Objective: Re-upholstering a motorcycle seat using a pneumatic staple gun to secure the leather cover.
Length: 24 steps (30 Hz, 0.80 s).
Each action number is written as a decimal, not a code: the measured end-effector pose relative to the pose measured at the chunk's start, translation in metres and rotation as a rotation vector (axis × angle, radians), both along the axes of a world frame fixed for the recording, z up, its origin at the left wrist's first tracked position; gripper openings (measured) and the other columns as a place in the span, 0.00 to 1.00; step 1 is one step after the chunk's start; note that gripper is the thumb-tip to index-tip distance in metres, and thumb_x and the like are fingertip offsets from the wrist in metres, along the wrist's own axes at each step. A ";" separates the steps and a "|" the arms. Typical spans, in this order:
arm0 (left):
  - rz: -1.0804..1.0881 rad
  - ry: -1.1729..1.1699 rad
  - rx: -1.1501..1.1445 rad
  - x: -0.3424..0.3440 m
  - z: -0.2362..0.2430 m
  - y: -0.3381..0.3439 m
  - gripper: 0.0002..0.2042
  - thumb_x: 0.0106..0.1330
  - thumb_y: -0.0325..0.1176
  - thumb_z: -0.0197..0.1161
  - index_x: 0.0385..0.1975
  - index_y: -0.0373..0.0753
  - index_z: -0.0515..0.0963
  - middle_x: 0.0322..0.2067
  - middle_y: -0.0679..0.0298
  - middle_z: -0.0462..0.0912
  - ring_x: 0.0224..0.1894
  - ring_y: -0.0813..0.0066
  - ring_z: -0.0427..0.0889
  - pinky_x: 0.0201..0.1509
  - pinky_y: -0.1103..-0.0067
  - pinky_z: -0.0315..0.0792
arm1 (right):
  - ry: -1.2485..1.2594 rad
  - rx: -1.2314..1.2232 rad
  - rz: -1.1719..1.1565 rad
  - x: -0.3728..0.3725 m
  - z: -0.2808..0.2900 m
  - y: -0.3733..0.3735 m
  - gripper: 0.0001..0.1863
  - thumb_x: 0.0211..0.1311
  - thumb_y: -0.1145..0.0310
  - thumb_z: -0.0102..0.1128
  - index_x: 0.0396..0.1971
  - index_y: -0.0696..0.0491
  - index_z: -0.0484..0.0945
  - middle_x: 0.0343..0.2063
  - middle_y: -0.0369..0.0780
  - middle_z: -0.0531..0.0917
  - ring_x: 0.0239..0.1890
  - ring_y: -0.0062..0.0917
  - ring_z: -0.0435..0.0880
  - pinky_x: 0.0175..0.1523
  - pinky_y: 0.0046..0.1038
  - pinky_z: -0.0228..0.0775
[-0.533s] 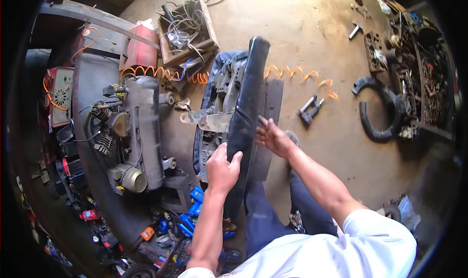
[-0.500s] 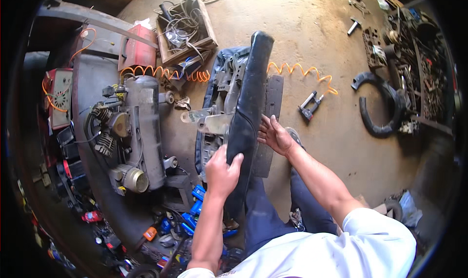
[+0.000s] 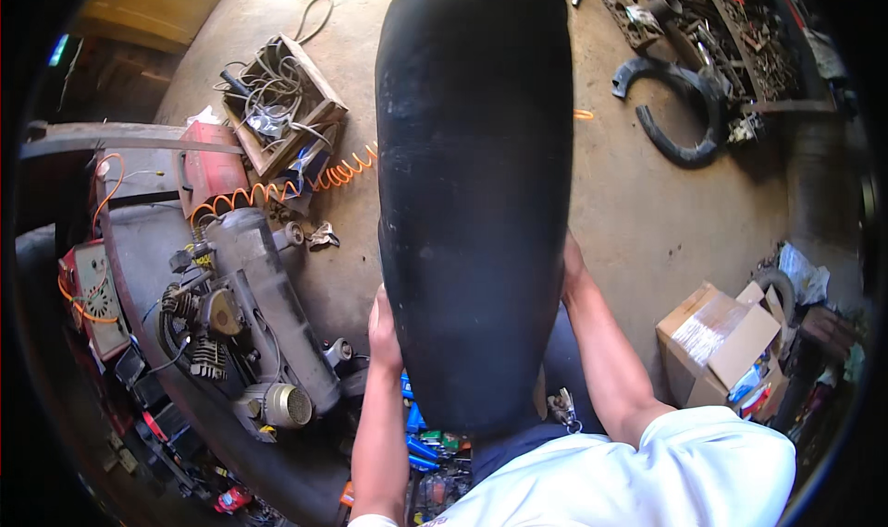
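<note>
While the long black padded seat (image 3: 474, 203) hangs mid-view in front of the torso, smooth face to camera, left hand (image 3: 384, 331) and right hand (image 3: 574, 266) grip its opposite edges; fingers are hidden behind it, so can't tell how far they wrap. Compressor (image 3: 285, 300) sits left, cardboard box (image 3: 717, 328) right.

From my end, the seat (image 3: 474, 203) takes the middle, with the left hand (image 3: 383, 331) and right hand (image 3: 573, 265) at its two sides. On my left stands the compressor (image 3: 277, 300); beyond it is the crate (image 3: 319, 90), cables (image 3: 271, 91) inside. The hose (image 3: 250, 197) runs between those two, then behind the seat. To my right, the carton (image 3: 703, 333) sits nearer, the tube (image 3: 689, 154) farther off.
</note>
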<state>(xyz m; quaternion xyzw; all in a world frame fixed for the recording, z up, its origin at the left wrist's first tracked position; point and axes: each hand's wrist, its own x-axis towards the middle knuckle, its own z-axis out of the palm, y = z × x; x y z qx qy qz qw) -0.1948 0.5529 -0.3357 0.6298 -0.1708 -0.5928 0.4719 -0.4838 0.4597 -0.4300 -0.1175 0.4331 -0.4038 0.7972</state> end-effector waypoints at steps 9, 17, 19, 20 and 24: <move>0.012 0.489 0.018 0.016 -0.148 0.019 0.33 0.83 0.61 0.39 0.69 0.39 0.72 0.58 0.59 0.82 0.57 0.64 0.82 0.62 0.67 0.78 | 0.271 0.157 -0.139 0.027 -0.080 -0.009 0.30 0.81 0.45 0.51 0.56 0.60 0.82 0.44 0.39 0.86 0.42 0.21 0.84 0.47 0.25 0.78; -0.031 0.336 0.068 0.024 -0.228 0.001 0.35 0.82 0.63 0.37 0.72 0.39 0.69 0.62 0.58 0.79 0.61 0.62 0.80 0.66 0.65 0.76 | 0.630 0.046 -0.029 0.028 -0.148 -0.021 0.34 0.80 0.41 0.49 0.43 0.62 0.85 0.38 0.40 0.86 0.41 0.22 0.81 0.51 0.29 0.74; -0.012 0.347 0.085 0.025 -0.233 0.000 0.35 0.82 0.63 0.37 0.72 0.39 0.69 0.62 0.58 0.79 0.61 0.62 0.80 0.66 0.66 0.76 | 0.622 0.087 -0.024 0.027 -0.153 -0.018 0.35 0.81 0.40 0.48 0.43 0.63 0.84 0.38 0.41 0.87 0.41 0.23 0.81 0.52 0.30 0.73; 0.005 0.350 0.085 0.021 -0.231 -0.002 0.36 0.82 0.64 0.36 0.72 0.39 0.69 0.62 0.58 0.79 0.61 0.62 0.80 0.66 0.66 0.75 | 0.623 0.102 -0.038 0.029 -0.155 -0.014 0.34 0.81 0.41 0.47 0.43 0.62 0.85 0.38 0.41 0.87 0.42 0.24 0.81 0.52 0.30 0.73; -0.047 0.292 0.067 0.014 -0.231 -0.004 0.36 0.82 0.64 0.36 0.72 0.39 0.68 0.62 0.58 0.79 0.61 0.62 0.80 0.67 0.66 0.75 | 0.790 -0.022 0.019 0.019 -0.157 -0.007 0.34 0.83 0.43 0.42 0.46 0.62 0.84 0.41 0.44 0.88 0.45 0.27 0.82 0.56 0.32 0.72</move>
